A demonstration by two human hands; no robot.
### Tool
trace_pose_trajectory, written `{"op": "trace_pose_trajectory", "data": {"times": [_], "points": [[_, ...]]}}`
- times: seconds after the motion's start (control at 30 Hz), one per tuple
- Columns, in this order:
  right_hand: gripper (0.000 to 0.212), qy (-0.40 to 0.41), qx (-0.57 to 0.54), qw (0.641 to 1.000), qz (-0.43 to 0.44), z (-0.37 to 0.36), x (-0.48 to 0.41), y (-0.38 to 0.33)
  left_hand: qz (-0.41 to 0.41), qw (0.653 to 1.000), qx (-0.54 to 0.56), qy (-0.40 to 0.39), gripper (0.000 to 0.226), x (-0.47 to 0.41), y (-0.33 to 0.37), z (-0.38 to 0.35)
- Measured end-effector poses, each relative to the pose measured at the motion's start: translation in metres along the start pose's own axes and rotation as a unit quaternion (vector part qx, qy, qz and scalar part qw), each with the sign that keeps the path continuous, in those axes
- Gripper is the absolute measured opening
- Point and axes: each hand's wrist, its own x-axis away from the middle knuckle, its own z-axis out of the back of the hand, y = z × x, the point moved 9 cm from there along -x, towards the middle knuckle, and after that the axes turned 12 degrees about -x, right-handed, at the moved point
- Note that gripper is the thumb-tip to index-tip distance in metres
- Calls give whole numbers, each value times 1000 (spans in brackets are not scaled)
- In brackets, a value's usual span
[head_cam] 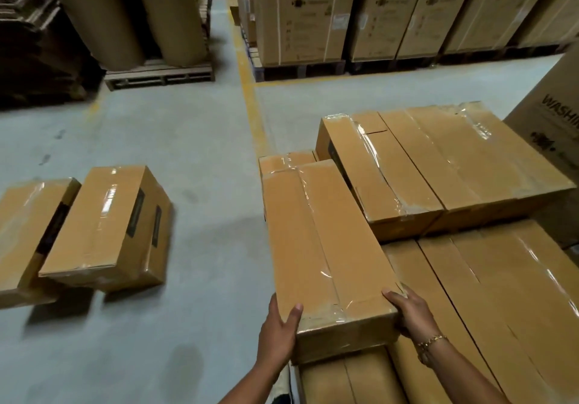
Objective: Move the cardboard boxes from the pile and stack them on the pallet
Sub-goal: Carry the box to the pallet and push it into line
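A long taped cardboard box (322,247) lies on top of the stacked boxes (501,294) at the right. My left hand (279,334) grips its near left corner, thumb on top. My right hand (410,312) grips its near right corner, fingers curled over the end. Another layer of long boxes (438,165) sits behind it on the stack. On the floor to the left lie two loose boxes of the pile (106,231), one leaning beside the other (28,231). The pallet under the stack is hidden.
Grey floor (203,247) with a yellow line (250,105) runs between the pile and the stack. Tall washing machine cartons (307,15) on pallets line the back, one more (554,127) at the right edge. Big brown rolls (131,11) stand on a pallet at back left.
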Motion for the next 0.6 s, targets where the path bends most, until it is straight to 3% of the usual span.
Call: {"op": "trace_pose_trajectory", "data": {"times": [0.07,0.2,0.33,0.5,0.6], "points": [[58,-3,-12,1000,-6,-8,-26,-5,5,1000,4,-4,86,-24,5,-3],[77,-3,9,1000,3,-13,-113,11,11,1000,-3,-1,80,-76,27,-3],[54,19,-24,999,12,-31,-162,-6,4,1000,-1,-7,80,-129,48,-5],[107,38,-65,997,6,-56,-190,-35,0,1000,2,-2,74,-174,65,-7],[118,48,-109,993,-10,-65,-211,-37,-4,1000,4,-1,70,-193,71,-5]]}}
